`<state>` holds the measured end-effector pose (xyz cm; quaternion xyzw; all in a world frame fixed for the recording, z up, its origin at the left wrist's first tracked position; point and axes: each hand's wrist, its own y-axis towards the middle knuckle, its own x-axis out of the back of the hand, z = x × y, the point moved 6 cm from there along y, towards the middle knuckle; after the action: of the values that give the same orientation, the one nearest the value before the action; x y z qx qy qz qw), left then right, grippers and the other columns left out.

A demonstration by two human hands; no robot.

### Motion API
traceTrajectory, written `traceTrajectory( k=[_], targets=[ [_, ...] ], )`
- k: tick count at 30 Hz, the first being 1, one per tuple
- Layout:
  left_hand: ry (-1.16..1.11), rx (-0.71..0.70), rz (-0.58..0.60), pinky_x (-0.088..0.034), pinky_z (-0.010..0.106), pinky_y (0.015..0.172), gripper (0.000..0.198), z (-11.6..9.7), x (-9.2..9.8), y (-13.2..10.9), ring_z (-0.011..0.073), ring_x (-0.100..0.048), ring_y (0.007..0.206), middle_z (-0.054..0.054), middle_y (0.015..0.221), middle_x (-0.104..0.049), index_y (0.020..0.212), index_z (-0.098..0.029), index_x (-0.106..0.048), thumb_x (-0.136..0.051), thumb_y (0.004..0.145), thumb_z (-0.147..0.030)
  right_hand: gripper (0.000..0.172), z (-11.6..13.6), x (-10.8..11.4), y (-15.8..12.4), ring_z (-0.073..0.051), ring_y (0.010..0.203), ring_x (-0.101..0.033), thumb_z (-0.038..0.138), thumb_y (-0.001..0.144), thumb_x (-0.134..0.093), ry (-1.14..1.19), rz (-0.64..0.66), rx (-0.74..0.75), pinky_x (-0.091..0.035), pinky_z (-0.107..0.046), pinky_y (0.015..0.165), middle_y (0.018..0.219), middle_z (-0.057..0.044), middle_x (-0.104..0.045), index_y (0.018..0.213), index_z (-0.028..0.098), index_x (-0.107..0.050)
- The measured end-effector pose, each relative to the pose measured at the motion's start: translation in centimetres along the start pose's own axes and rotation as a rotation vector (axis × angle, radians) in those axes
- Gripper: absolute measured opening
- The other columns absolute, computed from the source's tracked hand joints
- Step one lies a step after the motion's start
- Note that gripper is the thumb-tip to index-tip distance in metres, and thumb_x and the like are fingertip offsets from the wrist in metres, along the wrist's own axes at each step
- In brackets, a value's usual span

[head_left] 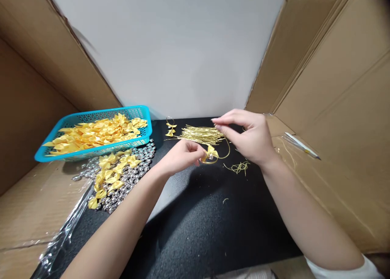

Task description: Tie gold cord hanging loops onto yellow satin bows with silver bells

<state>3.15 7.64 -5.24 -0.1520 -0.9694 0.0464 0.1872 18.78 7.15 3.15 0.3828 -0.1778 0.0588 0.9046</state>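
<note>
My left hand (190, 153) is closed in a pinch on a small yellow ribbon bow (212, 150). A shiny silver ball, partly hidden, sits just under the bow. From the bow a thin gold cord (229, 151) curves out to the right and rises towards my right hand (246, 132). Thumb and forefinger of that hand are pinched together above the cord, seemingly on its end, which is hard to make out. Behind both hands lies a bundle of straight gold cords (201, 134). A bow with a cord loop (171, 128) rests left of the bundle.
At the left, a blue basket (146, 140) holds many yellow bows. Loose bows (114, 177) lie on silver balls (134, 179) before it. Cord scraps (239, 167) lie on the black mat (195, 222). A white pen-like tool (301, 145) rests at right. Cardboard walls (335, 67) flank the mat.
</note>
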Motion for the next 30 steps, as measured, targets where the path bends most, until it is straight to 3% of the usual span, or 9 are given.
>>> traceTrajectory(
  k=[5, 8, 11, 13, 18, 23, 26, 28, 30],
  targets=[
    [0.028, 0.029, 0.062, -0.040, 0.023, 0.054, 0.015, 0.8, -0.6, 0.0, 0.0119, -0.055, 0.054, 0.000, 0.059, -0.064, 0.055, -0.018, -0.065, -0.062, 0.068, -0.024, 0.010, -0.5, 2.3, 0.2, -0.018, 0.084, -0.071, 0.018, 0.079, -0.073, 0.114, -0.205, -0.099, -0.059, -0.038, 0.081, 0.086, -0.001, -0.076, 0.085, 0.025, -0.076],
    [0.021, 0.078, 0.073, -0.039, 0.021, 0.051, 0.015, 1.8, -0.8, 0.5, 0.0111, -0.055, 0.052, 0.000, 0.060, -0.065, 0.057, -0.017, -0.067, -0.062, 0.068, -0.027, 0.009, -1.4, 2.8, 0.4, -0.018, 0.082, -0.072, 0.018, 0.077, -0.074, 0.180, -0.230, -0.170, -0.059, -0.038, 0.080, 0.085, -0.001, -0.076, 0.084, 0.024, -0.076],
    [-0.001, 0.136, 0.066, -0.040, 0.021, 0.049, 0.017, 2.7, -0.6, 1.0, 0.0111, -0.054, 0.050, 0.002, 0.061, -0.067, 0.062, -0.017, -0.070, -0.063, 0.068, -0.031, 0.009, -2.5, 2.8, 0.6, -0.019, 0.081, -0.071, 0.018, 0.078, -0.072, 0.086, -0.202, -0.208, -0.058, -0.038, 0.079, 0.086, -0.004, -0.077, 0.084, 0.021, -0.077],
    [-0.013, 0.161, 0.029, -0.040, 0.021, 0.048, 0.019, 3.0, 0.1, 1.3, 0.0112, -0.054, 0.049, 0.004, 0.062, -0.068, 0.061, -0.017, -0.069, -0.063, 0.068, -0.033, 0.009, -3.7, 2.4, 0.6, -0.019, 0.078, -0.071, 0.017, 0.077, -0.071, -0.096, -0.078, -0.239, -0.056, -0.038, 0.078, 0.084, -0.006, -0.077, 0.082, 0.019, -0.078],
    [0.007, 0.156, -0.186, -0.037, 0.022, 0.047, 0.018, 3.0, 3.1, 1.4, 0.0111, -0.051, 0.048, 0.004, 0.061, -0.067, 0.055, -0.019, -0.065, -0.062, 0.067, -0.032, 0.011, -7.9, -0.4, -1.0, -0.017, 0.060, -0.064, 0.013, 0.071, -0.069, -0.382, 0.453, -0.440, -0.047, -0.032, 0.061, 0.065, -0.004, -0.073, 0.066, 0.019, -0.077],
    [0.083, 0.112, -0.342, -0.036, 0.024, 0.049, 0.017, 1.4, 5.1, 0.4, 0.0126, -0.050, 0.049, 0.002, 0.054, -0.062, 0.052, -0.018, -0.066, -0.064, 0.066, -0.028, 0.023, -7.4, -3.1, -2.0, -0.013, 0.048, -0.053, 0.016, 0.076, -0.063, -0.313, 0.536, -0.472, -0.038, -0.028, 0.050, 0.053, -0.003, -0.065, 0.054, 0.016, -0.069],
    [0.149, 0.045, -0.397, -0.036, 0.024, 0.051, 0.017, -0.3, 5.5, -0.7, 0.0129, -0.052, 0.052, 0.001, 0.055, -0.062, 0.052, -0.018, -0.065, -0.062, 0.066, -0.027, 0.013, -4.8, -6.7, -3.2, -0.011, 0.054, -0.057, 0.021, 0.081, -0.061, -0.090, 0.654, -0.462, -0.043, -0.024, 0.053, 0.063, 0.000, -0.068, 0.081, 0.017, -0.074],
    [0.267, -0.034, -0.449, -0.034, 0.024, 0.050, 0.019, -1.7, 5.6, -1.6, 0.0131, -0.050, 0.051, 0.000, 0.054, -0.061, 0.055, -0.017, -0.065, -0.059, 0.070, -0.029, 0.023, -3.2, -9.1, -4.3, -0.010, 0.049, -0.050, 0.025, 0.086, -0.055, 0.320, 0.578, -0.593, -0.041, -0.024, 0.049, 0.059, 0.003, -0.059, 0.102, 0.015, -0.068],
    [0.394, -0.123, -0.536, -0.034, 0.024, 0.051, 0.020, -3.2, 5.5, -2.6, 0.0136, -0.051, 0.052, 0.000, 0.056, -0.062, 0.062, -0.017, -0.068, -0.057, 0.073, -0.029, 0.024, -2.7, -9.4, -4.8, -0.009, 0.048, -0.043, 0.028, 0.085, -0.056, 0.498, 0.186, -0.607, -0.037, -0.023, 0.048, 0.056, 0.007, -0.047, 0.105, 0.018, -0.064]
  ],
)
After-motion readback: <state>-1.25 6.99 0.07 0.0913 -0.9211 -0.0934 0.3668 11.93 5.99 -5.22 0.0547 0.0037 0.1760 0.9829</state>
